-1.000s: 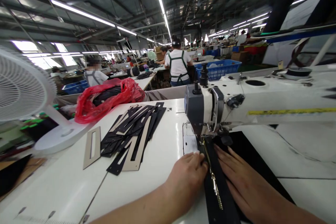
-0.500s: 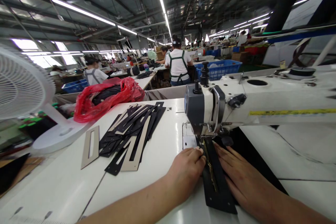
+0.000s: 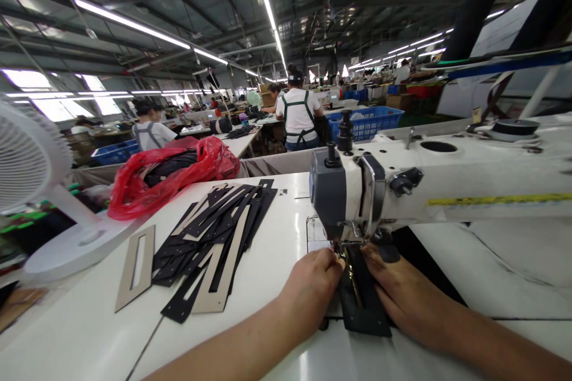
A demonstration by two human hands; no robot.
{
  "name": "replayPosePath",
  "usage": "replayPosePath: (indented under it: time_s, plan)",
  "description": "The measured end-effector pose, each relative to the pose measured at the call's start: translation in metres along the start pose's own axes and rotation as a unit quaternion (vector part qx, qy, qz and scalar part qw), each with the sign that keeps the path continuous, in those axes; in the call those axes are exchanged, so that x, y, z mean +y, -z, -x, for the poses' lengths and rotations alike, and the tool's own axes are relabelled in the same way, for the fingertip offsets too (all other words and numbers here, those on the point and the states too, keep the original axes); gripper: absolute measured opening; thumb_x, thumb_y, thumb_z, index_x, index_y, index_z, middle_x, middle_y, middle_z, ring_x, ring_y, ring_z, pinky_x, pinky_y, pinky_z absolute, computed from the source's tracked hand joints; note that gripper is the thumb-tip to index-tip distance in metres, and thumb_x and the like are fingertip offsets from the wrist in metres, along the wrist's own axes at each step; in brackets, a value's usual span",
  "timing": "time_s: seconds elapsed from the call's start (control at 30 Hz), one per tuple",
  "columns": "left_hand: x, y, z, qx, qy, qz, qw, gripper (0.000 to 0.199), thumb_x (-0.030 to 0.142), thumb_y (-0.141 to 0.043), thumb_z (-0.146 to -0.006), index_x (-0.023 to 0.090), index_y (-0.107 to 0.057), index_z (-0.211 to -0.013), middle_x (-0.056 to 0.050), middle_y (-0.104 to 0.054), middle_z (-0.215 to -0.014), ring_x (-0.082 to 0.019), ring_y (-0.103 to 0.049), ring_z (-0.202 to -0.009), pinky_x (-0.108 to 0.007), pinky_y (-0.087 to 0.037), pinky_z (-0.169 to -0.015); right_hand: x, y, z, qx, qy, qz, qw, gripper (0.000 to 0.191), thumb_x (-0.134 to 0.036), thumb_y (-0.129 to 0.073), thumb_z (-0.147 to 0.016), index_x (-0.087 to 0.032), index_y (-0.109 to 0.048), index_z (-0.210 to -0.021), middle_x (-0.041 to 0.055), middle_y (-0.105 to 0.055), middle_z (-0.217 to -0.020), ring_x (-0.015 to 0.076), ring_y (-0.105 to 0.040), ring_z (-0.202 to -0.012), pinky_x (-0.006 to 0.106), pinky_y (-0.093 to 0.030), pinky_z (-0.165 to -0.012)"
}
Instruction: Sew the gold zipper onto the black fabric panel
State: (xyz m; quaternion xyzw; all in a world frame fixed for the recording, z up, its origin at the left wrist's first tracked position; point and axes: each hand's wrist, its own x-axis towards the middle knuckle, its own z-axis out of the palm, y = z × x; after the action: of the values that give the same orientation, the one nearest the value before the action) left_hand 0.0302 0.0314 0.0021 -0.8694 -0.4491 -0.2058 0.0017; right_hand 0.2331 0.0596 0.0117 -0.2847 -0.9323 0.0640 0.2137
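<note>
A black strip with a gold zipper along its middle lies under the needle area of a white sewing machine. At its left edge, close to the presser foot, my left hand has its fingers curled and pinched on the strip. Flat on the strip's right side rests my right hand, its fingers stretched toward the needle and their tips partly hidden by the machine. Black material lies beneath and behind the right hand.
Black and beige slotted pieces are heaped on the white table, with a beige one beside them. Behind are a red plastic bag, a white fan, a blue basket and people working.
The strip has moved forward under the machine, so less of it shows. Both hands stay beside it, the right one slightly further forward. The whole view has shifted a little.
</note>
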Motion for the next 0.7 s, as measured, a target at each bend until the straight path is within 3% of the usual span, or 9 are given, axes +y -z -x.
replayPosePath:
  time_s: [0.13,0.27,0.43,0.53,0.7]
  plan:
    - [0.003,0.005,0.0,-0.002,-0.011,0.01,1.0,0.019,0.011,-0.044,-0.086,0.013,-0.06,-0.098,-0.009,-0.06,-0.095,-0.021,-0.056,-0.091,-0.034,-0.049,-0.083,-0.002,0.0,-0.001,0.024,-0.028,-0.014,0.999,0.04,-0.019,-0.046,-0.084,-0.017,-0.05,-0.124,0.0127,-0.054,-0.122,0.0247,-0.05,-0.112,0.042,-0.043,-0.094]
    - [0.008,0.011,0.001,-0.005,0.0,0.033,0.999,0.023,0.01,-0.05,-0.077,0.011,-0.061,-0.097,-0.012,-0.06,-0.099,-0.024,-0.057,-0.092,-0.039,-0.049,-0.085,-0.012,0.0,-0.007,0.028,-0.076,0.013,0.997,0.037,-0.025,-0.062,-0.071,-0.014,-0.059,-0.106,0.0139,-0.059,-0.104,0.0295,-0.054,-0.099,0.043,-0.046,-0.084]
    - [0.011,0.012,0.005,-0.016,0.033,0.046,0.998,0.042,0.009,-0.054,-0.065,0.014,-0.058,-0.107,-0.01,-0.057,-0.107,-0.024,-0.053,-0.1,-0.04,-0.045,-0.092,-0.022,0.008,-0.018,-0.01,-0.065,-0.04,0.997,0.015,-0.017,-0.056,-0.071,-0.018,-0.058,-0.086,0.0076,-0.063,-0.09,0.0209,-0.059,-0.084,0.029,-0.047,-0.073]
    - [0.015,0.009,0.007,0.011,0.035,0.034,0.999,0.04,0.01,-0.053,-0.068,0.014,-0.058,-0.108,-0.01,-0.057,-0.106,-0.024,-0.053,-0.1,-0.041,-0.043,-0.093,-0.017,0.01,-0.02,0.0,-0.075,-0.055,0.996,0.012,-0.015,-0.047,-0.077,-0.02,-0.057,-0.078,0.005,-0.065,-0.084,0.0176,-0.061,-0.076,0.026,-0.048,-0.066]
    - [0.021,0.001,0.011,0.053,0.008,0.003,0.999,0.024,0.011,-0.048,-0.083,0.016,-0.059,-0.103,-0.008,-0.058,-0.097,-0.021,-0.054,-0.089,-0.038,-0.049,-0.079,0.001,0.0,-0.019,0.058,-0.117,-0.014,0.991,0.021,-0.019,-0.04,-0.08,-0.02,-0.061,-0.08,0.0079,-0.067,-0.082,0.0232,-0.063,-0.078,0.035,-0.05,-0.07]
